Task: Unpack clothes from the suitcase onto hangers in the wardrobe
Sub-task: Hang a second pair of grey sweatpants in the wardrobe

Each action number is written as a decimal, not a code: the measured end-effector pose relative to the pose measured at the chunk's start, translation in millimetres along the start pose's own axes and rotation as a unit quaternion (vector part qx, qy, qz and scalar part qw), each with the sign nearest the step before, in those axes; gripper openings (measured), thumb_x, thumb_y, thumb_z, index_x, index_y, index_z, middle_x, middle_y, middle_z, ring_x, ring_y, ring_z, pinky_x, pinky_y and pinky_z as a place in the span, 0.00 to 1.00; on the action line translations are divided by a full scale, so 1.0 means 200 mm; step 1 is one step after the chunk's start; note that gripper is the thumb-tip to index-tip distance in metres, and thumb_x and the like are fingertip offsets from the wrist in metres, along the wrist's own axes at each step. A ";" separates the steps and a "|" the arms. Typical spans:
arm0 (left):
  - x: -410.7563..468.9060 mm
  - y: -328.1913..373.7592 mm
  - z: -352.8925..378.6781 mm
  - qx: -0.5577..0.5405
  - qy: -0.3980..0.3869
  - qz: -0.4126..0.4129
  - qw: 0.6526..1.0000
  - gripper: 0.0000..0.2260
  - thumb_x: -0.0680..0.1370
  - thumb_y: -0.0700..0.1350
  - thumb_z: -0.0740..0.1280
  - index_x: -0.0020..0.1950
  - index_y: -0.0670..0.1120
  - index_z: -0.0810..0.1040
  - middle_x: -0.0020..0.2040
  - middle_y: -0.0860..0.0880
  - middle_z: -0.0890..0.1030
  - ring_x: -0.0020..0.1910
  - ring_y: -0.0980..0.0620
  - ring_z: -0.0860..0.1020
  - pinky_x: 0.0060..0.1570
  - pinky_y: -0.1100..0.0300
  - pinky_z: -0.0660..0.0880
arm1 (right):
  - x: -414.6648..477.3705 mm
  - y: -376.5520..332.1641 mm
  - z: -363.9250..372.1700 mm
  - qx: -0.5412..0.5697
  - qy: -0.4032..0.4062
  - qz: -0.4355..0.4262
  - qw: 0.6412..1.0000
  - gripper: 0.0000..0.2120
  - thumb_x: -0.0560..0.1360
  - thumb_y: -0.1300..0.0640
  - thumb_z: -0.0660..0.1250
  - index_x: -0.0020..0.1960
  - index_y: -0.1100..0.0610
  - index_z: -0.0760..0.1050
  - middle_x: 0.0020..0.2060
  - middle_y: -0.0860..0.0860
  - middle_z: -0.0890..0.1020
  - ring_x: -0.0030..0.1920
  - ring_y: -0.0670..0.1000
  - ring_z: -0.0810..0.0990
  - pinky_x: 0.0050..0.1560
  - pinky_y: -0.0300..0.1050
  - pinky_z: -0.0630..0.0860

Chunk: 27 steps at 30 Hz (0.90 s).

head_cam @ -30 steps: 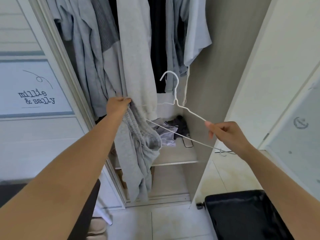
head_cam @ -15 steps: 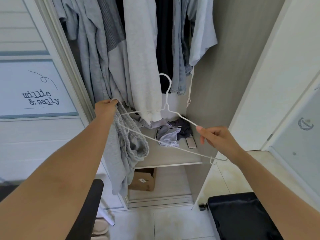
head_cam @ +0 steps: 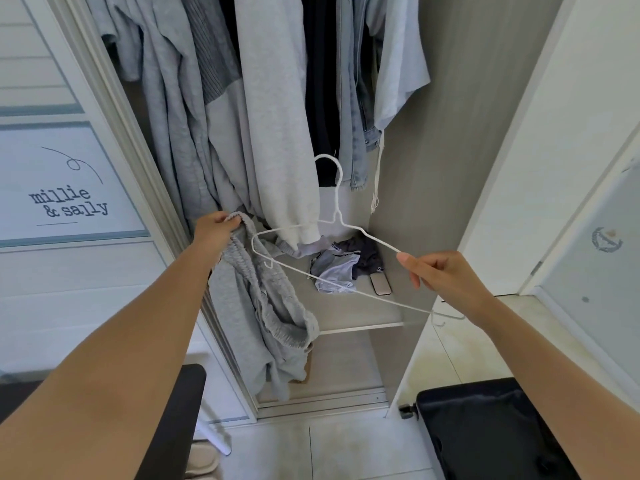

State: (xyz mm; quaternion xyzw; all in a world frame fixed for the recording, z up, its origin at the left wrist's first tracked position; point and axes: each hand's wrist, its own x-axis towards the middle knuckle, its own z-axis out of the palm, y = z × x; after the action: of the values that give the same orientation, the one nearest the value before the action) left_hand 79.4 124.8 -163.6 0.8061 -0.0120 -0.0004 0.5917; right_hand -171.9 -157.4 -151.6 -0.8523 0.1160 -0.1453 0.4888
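**A:** Where are the sweatpants?

**B:** The grey sweatpants (head_cam: pixel 263 306) hang in front of the left end of the wardrobe shelf (head_cam: pixel 346 313). The waistband is uppermost and the legs trail down past the shelf's front edge. The left hand (head_cam: pixel 216 230) has them: its grip is closed round the bunched waistband, above and left of the shelf.

**A:** And the hanger?

**B:** The white wire hanger (head_cam: pixel 336 202) is held over the shelf with its hook pointing up and its lower bar sloping down toward the shelf's right end. The right hand (head_cam: pixel 440 275) is just off that right end, its grip narrow, pinching the hanger's upper wire.

**A:** Is the hanger in the trousers?

**B:** I cannot tell. Its left corner lies just beside the waistband, above the shelf's left end.

**A:** Anything on the shelf?

**B:** A crumpled pile of small garments (head_cam: pixel 343 268) sits toward the back, and a phone (head_cam: pixel 380 284) lies flat to its right. Hanging clothes (head_cam: pixel 277 116) fill the space above the shelf, one pale cuff reaching nearly down to it.

**A:** The suitcase?

**B:** The black suitcase (head_cam: pixel 485 434) is on the floor, below and right of the shelf, partly out of view.
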 end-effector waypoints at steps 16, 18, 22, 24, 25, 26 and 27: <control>-0.39 0.32 0.32 0.006 -0.199 0.163 0.966 0.05 0.78 0.51 0.66 0.46 0.54 0.81 0.44 0.56 0.79 0.50 0.55 0.76 0.53 0.60 0.71 | 0.07 0.06 0.21 0.089 0.071 -0.025 0.993 0.28 0.75 0.50 0.69 0.21 0.53 0.60 0.20 0.47 0.61 0.25 0.47 0.59 0.28 0.35 0.60; -0.38 0.28 0.26 0.174 -0.194 0.274 0.926 0.11 0.77 0.55 0.67 0.59 0.57 0.78 0.50 0.64 0.73 0.58 0.57 0.67 0.60 0.61 0.63 | 0.06 0.07 0.18 0.112 0.084 -0.043 0.989 0.28 0.75 0.52 0.69 0.23 0.56 0.59 0.20 0.46 0.60 0.24 0.46 0.57 0.28 0.33 0.59; -0.34 0.25 0.22 0.222 -0.197 0.372 0.879 0.10 0.76 0.53 0.68 0.57 0.53 0.77 0.48 0.57 0.77 0.53 0.56 0.73 0.57 0.54 0.70 | 0.05 0.10 0.16 0.114 0.079 -0.064 0.988 0.27 0.75 0.55 0.70 0.23 0.56 0.58 0.19 0.44 0.59 0.23 0.45 0.57 0.28 0.31 0.59; -0.35 0.26 0.25 0.193 -0.209 0.379 0.881 0.07 0.78 0.50 0.67 0.52 0.48 0.77 0.44 0.51 0.79 0.44 0.55 0.76 0.47 0.55 0.73 | 0.06 0.15 0.15 0.107 0.108 -0.062 0.986 0.24 0.72 0.54 0.72 0.24 0.56 0.63 0.19 0.44 0.62 0.23 0.44 0.59 0.28 0.31 0.60; -0.35 0.26 0.26 0.188 -0.197 0.384 0.882 0.07 0.78 0.48 0.67 0.52 0.46 0.77 0.43 0.49 0.79 0.41 0.55 0.75 0.44 0.57 0.72 | 0.07 0.18 0.13 0.115 0.129 -0.056 0.983 0.20 0.70 0.54 0.74 0.27 0.57 0.67 0.20 0.44 0.65 0.23 0.43 0.61 0.28 0.32 0.62; -0.36 0.27 0.27 0.177 -0.180 0.392 0.884 0.07 0.78 0.47 0.66 0.52 0.45 0.77 0.42 0.46 0.78 0.39 0.54 0.73 0.42 0.59 0.70 | 0.08 0.22 0.11 0.128 0.143 -0.045 0.980 0.16 0.68 0.55 0.76 0.32 0.58 0.71 0.22 0.44 0.69 0.24 0.44 0.66 0.29 0.34 0.67; -0.36 0.28 0.27 0.167 -0.165 0.397 0.888 0.07 0.78 0.47 0.66 0.52 0.44 0.77 0.42 0.45 0.77 0.38 0.54 0.73 0.42 0.60 0.69 | 0.07 0.27 0.09 0.131 0.145 -0.028 0.980 0.13 0.66 0.57 0.78 0.39 0.59 0.73 0.26 0.46 0.74 0.27 0.47 0.73 0.32 0.38 0.73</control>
State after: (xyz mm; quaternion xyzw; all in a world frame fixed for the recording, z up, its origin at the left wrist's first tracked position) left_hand 5.3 57.4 -127.8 0.8093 -0.4279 0.1037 0.3889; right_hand -154.5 -174.5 -204.6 -0.7536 0.1419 -0.2952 0.5699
